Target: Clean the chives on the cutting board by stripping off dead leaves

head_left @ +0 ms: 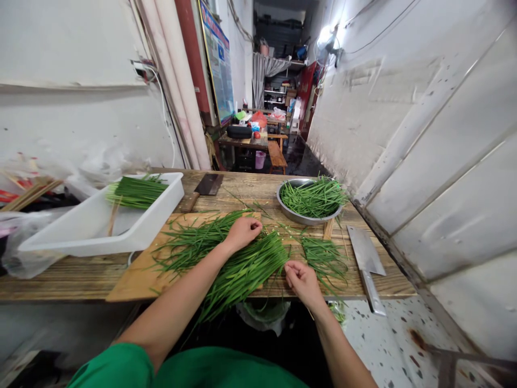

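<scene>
A large heap of green garlic chives (250,269) lies over the cutting board (139,277) and hangs past the table's front edge. My left hand (243,233) rests on top of the heap near its far end, fingers curled together; whatever they pinch is too small to make out. Beside the right end of the chives, my right hand (302,280) has its thumb and fingertips pressed together, and I cannot make out anything between them. Just beyond that hand is a smaller bunch of chives (323,256) on the wood.
A metal bowl (309,220) of chives stands at the back right. One cleaver (367,264) lies at the right, its handle over the edge; another cleaver (208,186) lies behind the board. A white tray (76,245) with chives is at left. Below the edge hangs a lined bin (264,318).
</scene>
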Demonstrator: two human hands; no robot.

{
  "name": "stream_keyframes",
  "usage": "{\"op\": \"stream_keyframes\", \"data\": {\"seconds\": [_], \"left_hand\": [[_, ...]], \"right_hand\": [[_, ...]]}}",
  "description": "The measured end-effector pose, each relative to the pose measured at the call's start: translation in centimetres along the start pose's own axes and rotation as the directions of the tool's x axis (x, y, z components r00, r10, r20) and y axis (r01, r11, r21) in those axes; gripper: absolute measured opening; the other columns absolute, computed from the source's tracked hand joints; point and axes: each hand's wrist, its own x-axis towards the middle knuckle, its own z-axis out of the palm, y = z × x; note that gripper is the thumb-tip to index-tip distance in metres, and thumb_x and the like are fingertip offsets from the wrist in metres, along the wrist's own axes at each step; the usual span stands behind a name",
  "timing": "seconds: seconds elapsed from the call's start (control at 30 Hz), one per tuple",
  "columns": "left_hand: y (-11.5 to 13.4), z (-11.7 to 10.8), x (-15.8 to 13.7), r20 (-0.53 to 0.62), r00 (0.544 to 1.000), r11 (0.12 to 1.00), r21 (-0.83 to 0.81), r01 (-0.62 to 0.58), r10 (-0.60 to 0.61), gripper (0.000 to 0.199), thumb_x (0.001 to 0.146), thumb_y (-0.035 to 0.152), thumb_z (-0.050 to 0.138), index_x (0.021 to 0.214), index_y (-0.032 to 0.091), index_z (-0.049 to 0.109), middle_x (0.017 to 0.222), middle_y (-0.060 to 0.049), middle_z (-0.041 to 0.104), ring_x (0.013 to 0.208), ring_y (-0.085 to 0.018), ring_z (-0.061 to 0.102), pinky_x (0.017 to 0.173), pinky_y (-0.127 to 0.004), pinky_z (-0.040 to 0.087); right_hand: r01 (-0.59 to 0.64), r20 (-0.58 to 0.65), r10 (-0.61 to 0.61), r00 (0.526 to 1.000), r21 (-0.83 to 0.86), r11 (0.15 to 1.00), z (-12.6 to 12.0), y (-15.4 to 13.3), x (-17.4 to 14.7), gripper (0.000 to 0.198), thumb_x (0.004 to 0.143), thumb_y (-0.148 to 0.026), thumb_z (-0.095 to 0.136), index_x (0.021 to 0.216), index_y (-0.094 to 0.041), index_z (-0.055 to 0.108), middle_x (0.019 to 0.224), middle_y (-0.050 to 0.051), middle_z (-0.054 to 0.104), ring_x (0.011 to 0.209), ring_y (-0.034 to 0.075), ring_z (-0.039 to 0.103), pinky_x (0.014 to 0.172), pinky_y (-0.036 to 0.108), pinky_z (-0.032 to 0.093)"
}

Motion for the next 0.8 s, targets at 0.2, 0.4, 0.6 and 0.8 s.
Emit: {"op": "stream_keyframes", "data": {"seconds": [0.2, 0.4, 0.6, 0.8], "left_hand": [[0.21, 0.05, 0.0, -0.018, 1.0, 1.0, 0.018, 0.018, -0.018, 0.019, 0.072, 0.023, 0.049, 0.069, 0.015, 0.066, 0.064, -0.001, 0.065, 0.059, -0.013, 0.056, 0.056, -0.022, 0.039], [0.21, 0.21, 0.01, -0.015, 1.0, 1.0, -0.003, -0.006, 0.006, 0.019, 0.073, 0.023, 0.048, 0.069, 0.015, 0.065, 0.065, -0.002, 0.065, 0.058, -0.013, 0.056, 0.057, -0.022, 0.039], [0.13, 0.15, -0.07, -0.028, 0.997, 0.997, 0.031, -0.076, 0.077, 0.017, 0.075, 0.021, 0.048, 0.07, 0.015, 0.063, 0.066, -0.002, 0.064, 0.061, -0.013, 0.056, 0.06, -0.023, 0.04], [0.19, 0.09, -0.43, -0.031, 0.987, 0.986, 0.045, -0.159, 0.16, 0.019, 0.079, 0.021, 0.047, 0.08, 0.017, 0.065, 0.081, -0.003, 0.068, 0.075, -0.015, 0.059, 0.072, -0.025, 0.042]], "right_hand": [[-0.01, -0.003, 0.01, 1.0, 0.008, 1.0, 0.01, 0.06, 0.0, 0.029, 0.077, -0.043, 0.052, 0.073, -0.015, 0.053, 0.041, -0.008, 0.039, 0.035, 0.005, 0.03, 0.036, 0.018, 0.023], [-0.01, -0.008, 0.01, 1.0, 0.007, 1.0, -0.01, 0.14, -0.03, 0.031, 0.077, -0.046, 0.052, 0.072, -0.015, 0.054, 0.041, -0.008, 0.039, 0.035, 0.006, 0.031, 0.036, 0.018, 0.024], [-0.031, -0.005, 0.031, 0.999, -0.007, 0.999, -0.13, 0.39, 0.0, 0.035, 0.076, -0.049, 0.052, 0.074, -0.014, 0.055, 0.041, -0.008, 0.039, 0.034, 0.005, 0.03, 0.034, 0.018, 0.022], [-0.024, -0.01, 0.023, 1.0, -0.014, 1.0, -0.12, 0.69, 0.07, 0.035, 0.077, -0.048, 0.051, 0.074, -0.014, 0.056, 0.041, -0.007, 0.039, 0.035, 0.005, 0.03, 0.034, 0.017, 0.021]]}}
